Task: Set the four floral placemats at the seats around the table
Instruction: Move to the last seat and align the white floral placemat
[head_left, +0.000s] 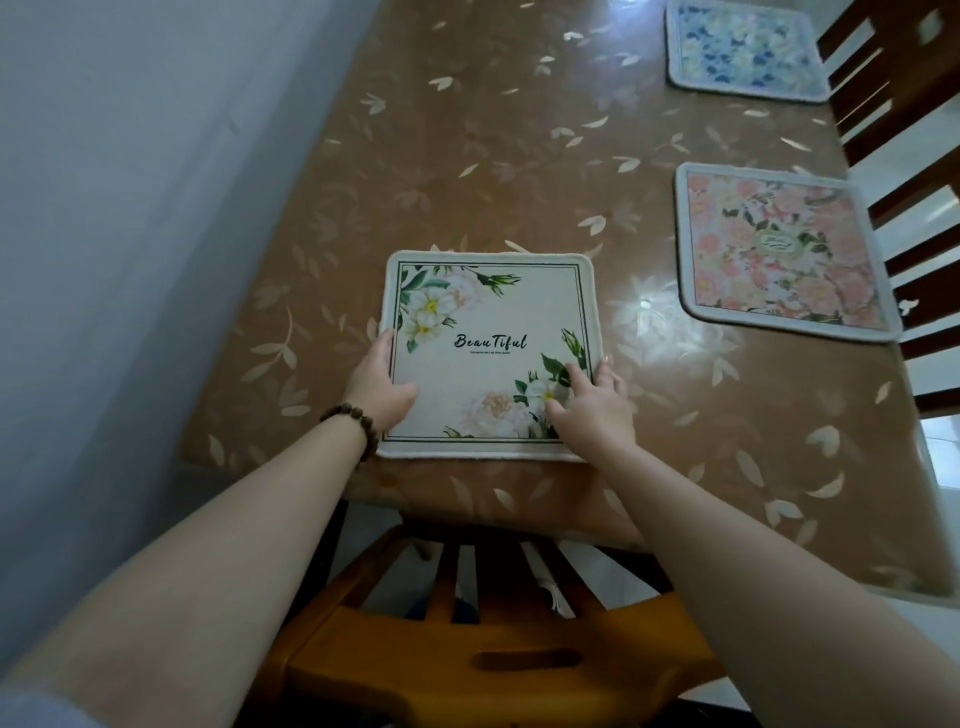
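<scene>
Our left hand (382, 387) lies flat and open on the left border of the cream "Beautiful" placemat (488, 353), thumb on top near the lower left corner, fingers along the edge; it presses, it does not grip. A beaded bracelet (353, 423) sits on that wrist. Our right hand (589, 400) is open too, fingertips spread over the printed flowers at the lower right corner, palm partly off the mat's right edge. Nothing is pinched or lifted by either hand

Step in hand, as we read it: squaring this mat at the near seat. To do it well we keep both palms flat and slide instead of lifting, since the glossy leaf-print table cover (519, 156) looks slick and the mat could skate. We line the near edge up parallel with the table edge and centre it over the wooden chair (467, 649) below us. It looks near square now, sitting just inside the table edge, maybe slightly left of the chair back

Further out, the pink floral placemat (779, 249) lies flat on the right side by a dark chair (919, 260), well apart from our hands. The blue floral placemat (745, 49) lies beyond it at the far right. That makes three mats in view; the fourth is not visible, so we cannot tell whether it is set
</scene>
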